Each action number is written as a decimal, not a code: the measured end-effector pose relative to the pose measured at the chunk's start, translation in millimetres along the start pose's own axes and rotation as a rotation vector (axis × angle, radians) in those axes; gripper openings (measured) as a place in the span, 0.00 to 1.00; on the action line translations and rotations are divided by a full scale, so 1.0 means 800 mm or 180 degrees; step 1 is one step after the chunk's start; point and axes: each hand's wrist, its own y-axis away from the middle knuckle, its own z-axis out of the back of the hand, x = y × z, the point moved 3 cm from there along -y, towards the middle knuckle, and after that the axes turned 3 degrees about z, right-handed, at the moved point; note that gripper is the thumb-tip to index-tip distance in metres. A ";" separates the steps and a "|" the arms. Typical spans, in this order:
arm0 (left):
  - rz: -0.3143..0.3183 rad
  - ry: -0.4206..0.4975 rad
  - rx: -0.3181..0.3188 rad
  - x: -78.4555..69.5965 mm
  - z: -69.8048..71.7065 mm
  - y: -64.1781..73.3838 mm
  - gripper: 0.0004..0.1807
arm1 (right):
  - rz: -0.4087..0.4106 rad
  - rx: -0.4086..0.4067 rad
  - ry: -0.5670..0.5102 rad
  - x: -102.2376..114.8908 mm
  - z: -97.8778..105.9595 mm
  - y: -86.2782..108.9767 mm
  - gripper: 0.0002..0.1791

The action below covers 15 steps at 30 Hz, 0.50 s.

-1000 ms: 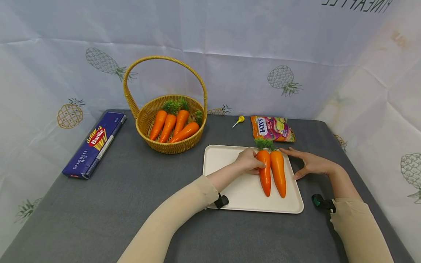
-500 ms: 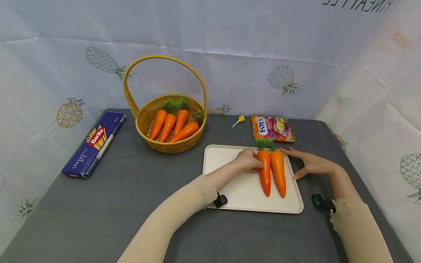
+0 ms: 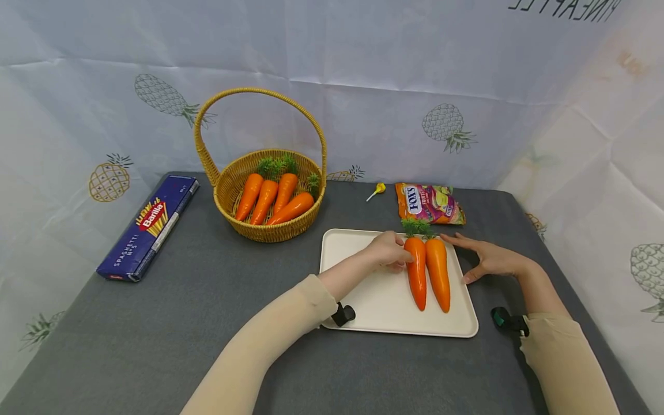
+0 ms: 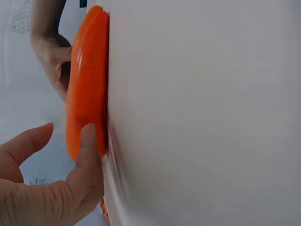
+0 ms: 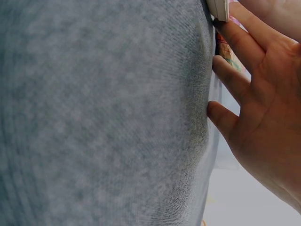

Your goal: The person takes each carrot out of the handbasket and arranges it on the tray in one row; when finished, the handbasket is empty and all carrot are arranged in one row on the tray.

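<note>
Two orange carrots with green tops lie side by side on a cream tray [image 3: 373,314] in the head view, the left carrot [image 3: 417,276] against the right carrot [image 3: 438,276]. My left hand [image 3: 386,252] is at the left carrot's upper left side. In the left wrist view a fingertip [image 4: 88,134] touches that carrot and the thumb stands apart from it. My right hand [image 3: 493,257] is at the tray's right edge with its fingers spread. The right wrist view shows these fingers [image 5: 230,77] extended, the upper ones close to the tray's corner [image 5: 219,9].
A wicker basket [image 3: 223,204] holding several carrots stands at the back left. Further left lies a blue spaghetti box [image 3: 150,227]. Behind the tray are a yellow lollipop [image 3: 380,188] and a candy bag [image 3: 430,203]. A patterned cloth [image 3: 363,104] hangs behind the dark table [image 3: 207,323].
My left hand has eased slightly to the left, its thumb coming off the left carrot. The right hand has stayed in place, and both carrots on the tray lie nearly as before.
</note>
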 end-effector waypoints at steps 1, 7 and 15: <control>-0.0011 -0.0003 0.0017 -0.001 0.001 0.001 0.26 | 0.0000 -0.0002 -0.0002 -0.001 0.000 0.000 0.62; -0.0021 0.0060 0.0068 -0.002 0.013 0.002 0.29 | -0.0011 -0.0006 0.0011 -0.002 0.000 -0.001 0.62; -0.0134 0.0052 -0.0004 -0.005 0.030 0.010 0.28 | -0.0046 0.0007 0.0003 -0.001 0.000 -0.001 0.62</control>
